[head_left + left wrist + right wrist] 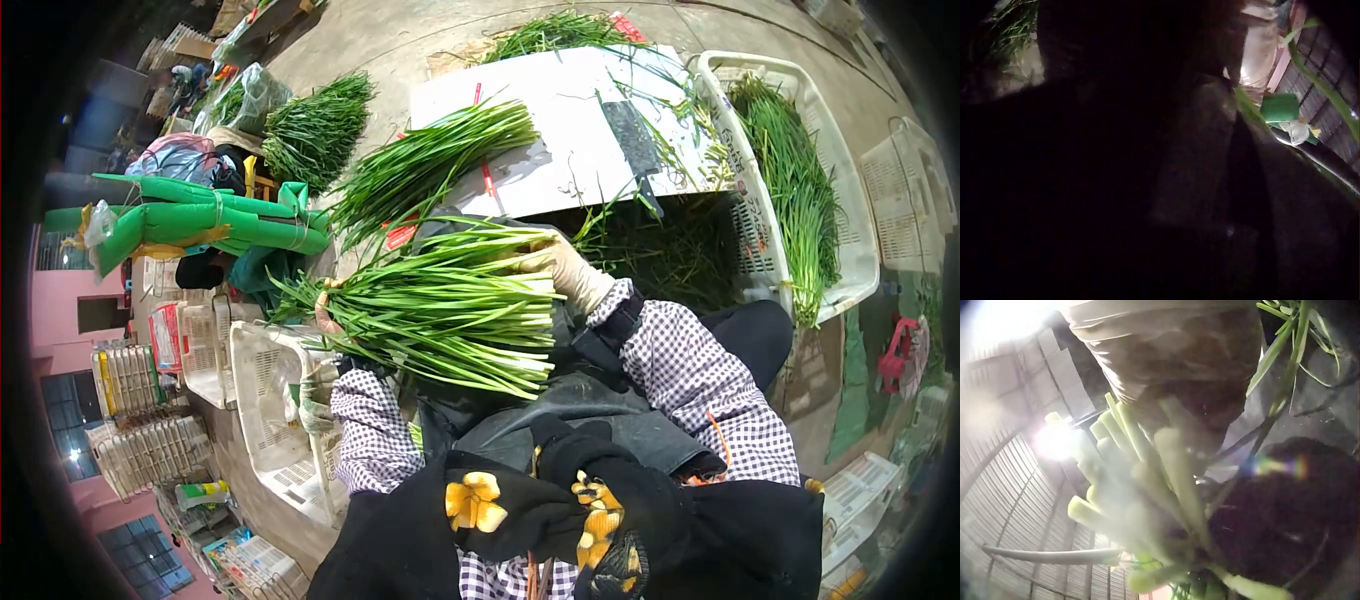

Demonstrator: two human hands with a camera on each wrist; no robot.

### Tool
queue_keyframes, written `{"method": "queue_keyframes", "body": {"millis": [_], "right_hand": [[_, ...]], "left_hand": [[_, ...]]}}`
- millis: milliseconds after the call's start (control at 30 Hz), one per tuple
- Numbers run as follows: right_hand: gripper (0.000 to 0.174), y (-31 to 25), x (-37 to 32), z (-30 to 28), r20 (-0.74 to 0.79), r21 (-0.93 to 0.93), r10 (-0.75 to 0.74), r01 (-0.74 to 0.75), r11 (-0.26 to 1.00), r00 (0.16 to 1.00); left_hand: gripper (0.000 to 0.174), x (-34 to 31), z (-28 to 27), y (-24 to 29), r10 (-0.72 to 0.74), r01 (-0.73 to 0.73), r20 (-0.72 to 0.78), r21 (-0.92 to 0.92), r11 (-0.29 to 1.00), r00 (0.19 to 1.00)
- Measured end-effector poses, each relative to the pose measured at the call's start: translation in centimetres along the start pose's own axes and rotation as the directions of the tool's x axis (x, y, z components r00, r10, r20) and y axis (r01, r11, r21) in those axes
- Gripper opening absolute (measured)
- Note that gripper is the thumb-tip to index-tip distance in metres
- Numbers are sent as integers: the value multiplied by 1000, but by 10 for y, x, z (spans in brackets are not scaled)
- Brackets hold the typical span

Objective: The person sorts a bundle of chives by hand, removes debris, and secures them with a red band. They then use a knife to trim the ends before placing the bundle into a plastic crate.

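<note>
A loose bunch of garlic chives [460, 310] lies across the lap, its pale cut ends to the right and green tips to the left. My right hand [575, 275], in a light glove, grips the bunch at the far side near the cut ends. The right wrist view shows those stem ends [1172, 469] close below the gloved hand [1179, 369]. At the leafy side my left hand [326, 310] holds the bunch, mostly hidden under the leaves. The left wrist view is mainly dark, with a pale gloved part [1259, 59] at upper right.
In front, a white board [570, 110] carries another chive bunch [440, 155], red ties [488, 178] and loose stalks. A white crate [860, 250] with chives [790, 190] stands at right. Green wrapped rolls [220, 215] lie at left, above a white crate [265, 440]. More chives [318, 130] sit behind.
</note>
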State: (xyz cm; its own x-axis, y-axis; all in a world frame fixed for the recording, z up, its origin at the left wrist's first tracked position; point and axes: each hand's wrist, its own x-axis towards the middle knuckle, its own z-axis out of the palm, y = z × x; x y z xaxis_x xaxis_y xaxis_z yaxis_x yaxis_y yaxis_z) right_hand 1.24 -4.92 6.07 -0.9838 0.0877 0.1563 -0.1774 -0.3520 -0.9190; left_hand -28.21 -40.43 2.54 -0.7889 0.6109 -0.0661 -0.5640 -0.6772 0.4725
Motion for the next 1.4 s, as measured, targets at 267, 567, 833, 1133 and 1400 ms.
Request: {"method": "queue_keyframes", "body": {"millis": [267, 567, 833, 1133, 1400], "right_hand": [[15, -33, -47, -74, -494, -864, 377, -489, -116, 783], [31, -32, 11, -32, -193, -226, 44, -88, 970, 980], [12, -3, 33, -12, -272, -175, -1, -49, 983, 962], [37, -35, -33, -25, -335, -689, -90, -178, 702, 938], [32, -75, -59, 31, 220, -13, 429, -437, 900, 876]], "left_hand": [[27, -6, 15, -11, 27, -24, 93, -30, 999, 995], [28, -1, 9, -11, -32, 32, 42, 7, 999, 999], [33, -2, 15, -4, -231, 232, 137, 7, 973, 963], [44, 10, -22, 5, -555, 629, -302, 299, 717, 775], [44, 0, -17, 29, -397, 505, -320, 422, 753, 860]]}}
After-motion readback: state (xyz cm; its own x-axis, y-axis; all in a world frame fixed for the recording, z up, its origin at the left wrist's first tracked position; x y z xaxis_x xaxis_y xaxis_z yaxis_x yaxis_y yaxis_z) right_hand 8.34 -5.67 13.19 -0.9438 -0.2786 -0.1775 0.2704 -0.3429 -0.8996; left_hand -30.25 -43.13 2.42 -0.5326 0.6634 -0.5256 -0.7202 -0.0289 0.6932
